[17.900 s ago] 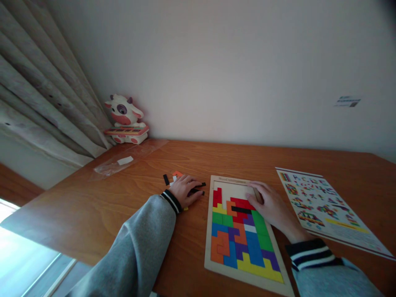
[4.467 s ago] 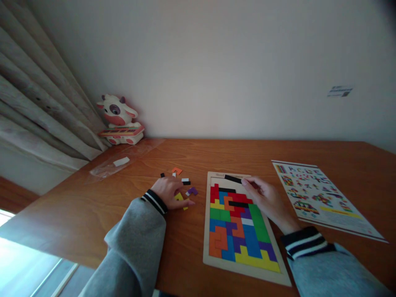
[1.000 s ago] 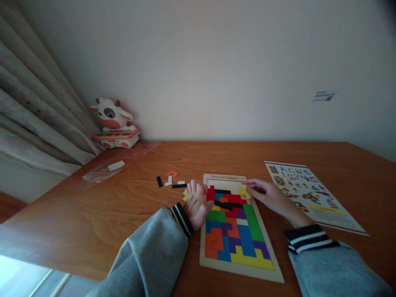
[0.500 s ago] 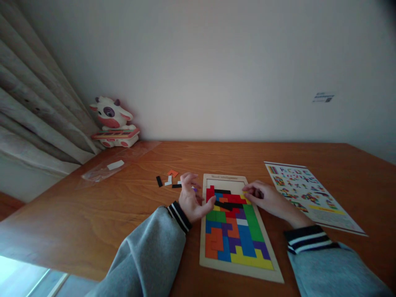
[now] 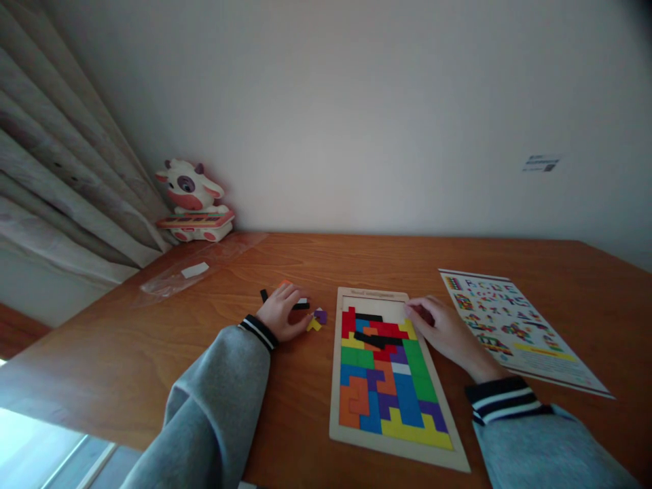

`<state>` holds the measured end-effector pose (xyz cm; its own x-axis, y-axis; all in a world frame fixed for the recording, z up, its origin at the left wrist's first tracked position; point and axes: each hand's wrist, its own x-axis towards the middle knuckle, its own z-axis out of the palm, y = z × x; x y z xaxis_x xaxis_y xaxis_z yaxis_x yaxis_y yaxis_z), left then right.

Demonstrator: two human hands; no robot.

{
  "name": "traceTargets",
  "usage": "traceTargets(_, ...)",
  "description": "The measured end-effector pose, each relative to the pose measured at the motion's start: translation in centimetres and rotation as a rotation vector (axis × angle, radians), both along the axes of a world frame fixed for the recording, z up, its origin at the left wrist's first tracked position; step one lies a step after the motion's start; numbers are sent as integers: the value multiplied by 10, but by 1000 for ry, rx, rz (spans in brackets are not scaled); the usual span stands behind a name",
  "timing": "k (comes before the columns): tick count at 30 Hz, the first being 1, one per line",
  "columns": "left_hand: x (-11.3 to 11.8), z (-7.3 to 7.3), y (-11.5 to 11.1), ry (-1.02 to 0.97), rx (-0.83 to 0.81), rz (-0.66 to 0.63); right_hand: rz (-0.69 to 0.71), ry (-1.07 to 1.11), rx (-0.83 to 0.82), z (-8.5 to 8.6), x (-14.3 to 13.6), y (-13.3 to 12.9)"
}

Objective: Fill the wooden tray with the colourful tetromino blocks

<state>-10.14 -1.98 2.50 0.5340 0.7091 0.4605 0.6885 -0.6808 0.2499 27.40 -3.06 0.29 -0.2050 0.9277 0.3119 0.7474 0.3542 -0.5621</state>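
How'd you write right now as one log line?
puzzle board: partly filled; left hand: at loose pieces; right hand: by yellow piece, upper right of board; slanted black bar: on board; printed sheet: right of board

puzzle tray [image 5: 371, 295] pale wood; tray pieces [image 5: 407, 401] red, blue, orange, yellow, green, purple, black, one white. loose pieces [image 5: 320, 316] black, white, yellow, purple, orange. sleeves [image 5: 219, 387] grey, cuffs [image 5: 259, 332] black with white stripes. table [image 5: 153, 360] reddish-brown, streaky grain. sheet [image 5: 519, 326] white, multicolour figures, yellow band. cow toy [image 5: 198, 207] white, pink muzzle, purple eye patch and horns, pink-red keyboard [image 5: 196, 221]. curtain [image 5: 61, 170] pale grey, dark spots. wall [image 5: 356, 122] grey.
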Motion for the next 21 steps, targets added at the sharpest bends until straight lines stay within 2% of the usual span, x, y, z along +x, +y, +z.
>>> traceTargets(3,-13,3,0,67,-47,-29,-29,19,43,-2,-2,1)
traceTargets(8,-11,2,-2,64,-66,-95,-50,20,54,-4,-4,1)
traceTargets(13,-8,-4,-1,45,13,-172,-32,19,63,-9,-3,2)
traceTargets(21,-14,-16,7,49,169,-179,-26,13,68,-11,-2,3)
